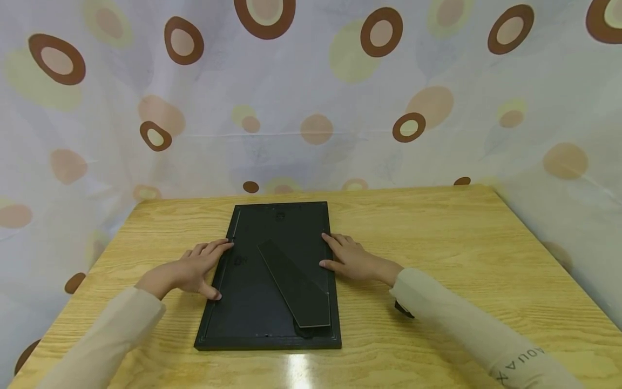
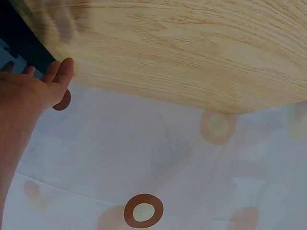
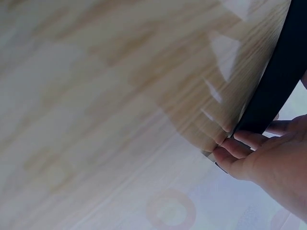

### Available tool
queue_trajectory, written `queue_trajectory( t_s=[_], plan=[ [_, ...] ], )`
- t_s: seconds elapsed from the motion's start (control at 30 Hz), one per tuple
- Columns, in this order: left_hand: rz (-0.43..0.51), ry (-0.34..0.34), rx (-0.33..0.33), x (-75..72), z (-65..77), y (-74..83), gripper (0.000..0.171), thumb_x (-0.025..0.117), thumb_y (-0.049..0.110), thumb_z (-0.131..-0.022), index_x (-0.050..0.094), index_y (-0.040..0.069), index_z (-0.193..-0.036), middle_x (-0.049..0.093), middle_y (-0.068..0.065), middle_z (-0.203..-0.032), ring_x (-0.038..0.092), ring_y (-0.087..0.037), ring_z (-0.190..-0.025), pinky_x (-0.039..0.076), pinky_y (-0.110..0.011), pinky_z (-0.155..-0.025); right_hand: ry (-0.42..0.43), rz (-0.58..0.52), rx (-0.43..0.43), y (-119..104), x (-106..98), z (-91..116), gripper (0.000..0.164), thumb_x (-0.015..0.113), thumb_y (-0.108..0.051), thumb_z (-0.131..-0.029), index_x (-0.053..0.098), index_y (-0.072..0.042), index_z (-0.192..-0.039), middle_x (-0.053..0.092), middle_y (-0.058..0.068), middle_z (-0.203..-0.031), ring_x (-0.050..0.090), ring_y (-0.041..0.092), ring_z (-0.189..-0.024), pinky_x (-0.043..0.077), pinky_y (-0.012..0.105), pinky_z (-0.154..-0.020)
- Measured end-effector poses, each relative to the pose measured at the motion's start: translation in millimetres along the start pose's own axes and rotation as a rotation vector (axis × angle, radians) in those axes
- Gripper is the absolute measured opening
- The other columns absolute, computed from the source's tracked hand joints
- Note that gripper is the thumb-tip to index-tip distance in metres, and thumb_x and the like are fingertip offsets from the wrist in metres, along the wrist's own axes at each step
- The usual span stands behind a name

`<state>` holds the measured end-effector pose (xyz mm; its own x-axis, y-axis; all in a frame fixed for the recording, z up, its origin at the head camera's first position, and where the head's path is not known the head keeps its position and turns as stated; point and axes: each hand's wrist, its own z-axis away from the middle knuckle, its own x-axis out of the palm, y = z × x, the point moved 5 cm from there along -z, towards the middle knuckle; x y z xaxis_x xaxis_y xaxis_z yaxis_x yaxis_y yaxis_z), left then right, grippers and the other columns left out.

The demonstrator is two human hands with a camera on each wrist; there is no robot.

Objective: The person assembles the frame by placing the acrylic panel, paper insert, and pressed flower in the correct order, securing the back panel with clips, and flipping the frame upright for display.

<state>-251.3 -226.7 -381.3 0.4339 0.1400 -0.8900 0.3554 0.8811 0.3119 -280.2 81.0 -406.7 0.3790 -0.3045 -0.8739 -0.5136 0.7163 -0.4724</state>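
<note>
A black picture frame [image 1: 257,308] lies face down on the wooden table, its back panel up. The easel stand [image 1: 296,286], a tapered flap, slants across the back toward the near right corner. My left hand [image 1: 194,270] touches the frame's left edge, thumb spread toward the near side and fingers farther up. Against the right edge rests my right hand [image 1: 352,256], with fingers extended and the thumb over the rim. In the right wrist view, fingertips sit along the dark side of the frame [image 3: 278,72]. The left wrist view catches only a corner of the frame [image 2: 24,33].
The light wooden table [image 1: 437,232] reaches back to a hanging cloth [image 1: 316,97] with brown and pale oval patterns. This cloth also borders the table at left and right. Beige sleeves [image 1: 457,313] cover both forearms.
</note>
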Motion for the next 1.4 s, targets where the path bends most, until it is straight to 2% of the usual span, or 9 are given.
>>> queue_trajectory(
  t_s=[0.3,0.4,0.53,0.77,0.87,1.0,1.13,1.27,1.4],
  plan=[
    [-0.003,0.011,0.08,-4.9,4.6,-0.7,0.099,0.075,0.048,-0.07,0.022,0.008,-0.144,0.009,-0.02,-0.15,0.013,-0.051,-0.131,0.013,-0.071,-0.096,0.002,0.008,0.002,0.4,-0.6,-0.1,0.071,0.043,-0.041,-0.095,0.013,-0.003,-0.146,0.019,0.024,-0.147,0.021,0.044,-0.133,0.021,0.058,-0.105],
    [0.006,0.038,0.106,-5.6,4.8,-1.5,0.095,0.072,0.05,-0.071,0.027,0.009,-0.143,0.014,-0.022,-0.149,0.014,-0.05,-0.131,0.013,-0.071,-0.096,-0.002,0.007,0.002,0.2,-0.3,-0.3,0.071,0.043,-0.041,-0.095,0.013,-0.003,-0.147,0.019,0.024,-0.147,0.021,0.044,-0.134,0.021,0.059,-0.105],
    [0.002,0.106,0.166,-3.5,0.5,2.6,0.085,0.068,0.051,-0.076,0.033,0.01,-0.141,0.022,-0.021,-0.147,0.019,-0.047,-0.131,0.017,-0.07,-0.096,-0.005,0.006,0.004,0.8,0.3,-1.1,0.071,0.043,-0.041,-0.095,0.013,-0.003,-0.147,0.018,0.024,-0.148,0.02,0.044,-0.134,0.02,0.059,-0.105],
    [-0.05,0.203,0.294,2.2,-4.7,30.3,0.074,0.066,0.049,-0.079,0.041,0.012,-0.137,0.036,-0.012,-0.142,0.031,-0.038,-0.129,0.026,-0.061,-0.1,-0.004,0.005,-0.001,1.1,0.3,-0.9,0.071,0.043,-0.04,-0.095,0.013,-0.003,-0.147,0.018,0.025,-0.148,0.02,0.044,-0.134,0.02,0.059,-0.105],
    [-0.105,0.23,0.338,5.2,-4.8,45.0,0.071,0.064,0.052,-0.079,0.045,0.013,-0.134,0.04,-0.009,-0.14,0.036,-0.033,-0.126,0.032,-0.056,-0.099,-0.006,0.006,-0.003,0.5,0.2,-0.6,0.071,0.043,-0.04,-0.095,0.013,-0.002,-0.146,0.018,0.025,-0.147,0.02,0.044,-0.134,0.021,0.059,-0.105],
    [-0.189,0.261,0.361,8.8,-5.0,59.0,0.068,0.061,0.057,-0.078,0.049,0.016,-0.131,0.045,-0.005,-0.136,0.04,-0.026,-0.123,0.037,-0.05,-0.095,-0.005,0.006,-0.003,1.0,0.5,-0.4,0.071,0.043,-0.041,-0.095,0.013,-0.002,-0.146,0.018,0.025,-0.147,0.019,0.044,-0.134,0.021,0.058,-0.106],
    [-0.241,0.308,0.36,9.1,-3.7,66.4,0.069,0.06,0.061,-0.077,0.05,0.018,-0.13,0.046,0.0,-0.132,0.042,-0.023,-0.121,0.039,-0.046,-0.093,0.0,0.005,-0.001,1.6,0.5,-0.6,0.071,0.043,-0.041,-0.095,0.013,-0.002,-0.146,0.018,0.024,-0.148,0.02,0.044,-0.134,0.02,0.059,-0.105],
    [-0.221,0.323,0.387,11.7,-2.4,71.8,0.069,0.061,0.061,-0.076,0.049,0.02,-0.131,0.044,0.002,-0.133,0.041,-0.02,-0.122,0.038,-0.045,-0.096,0.0,0.008,0.001,0.8,-0.2,-0.4,0.071,0.043,-0.041,-0.095,0.013,-0.003,-0.146,0.018,0.024,-0.148,0.02,0.044,-0.134,0.02,0.059,-0.105],
    [-0.176,0.282,0.421,19.2,-2.6,77.9,0.071,0.06,0.062,-0.076,0.046,0.022,-0.133,0.04,0.003,-0.138,0.038,-0.018,-0.126,0.036,-0.044,-0.1,-0.002,0.011,0.0,0.1,-0.7,0.3,0.071,0.043,-0.041,-0.095,0.013,-0.002,-0.146,0.018,0.024,-0.148,0.02,0.044,-0.134,0.02,0.059,-0.105]
  ],
)
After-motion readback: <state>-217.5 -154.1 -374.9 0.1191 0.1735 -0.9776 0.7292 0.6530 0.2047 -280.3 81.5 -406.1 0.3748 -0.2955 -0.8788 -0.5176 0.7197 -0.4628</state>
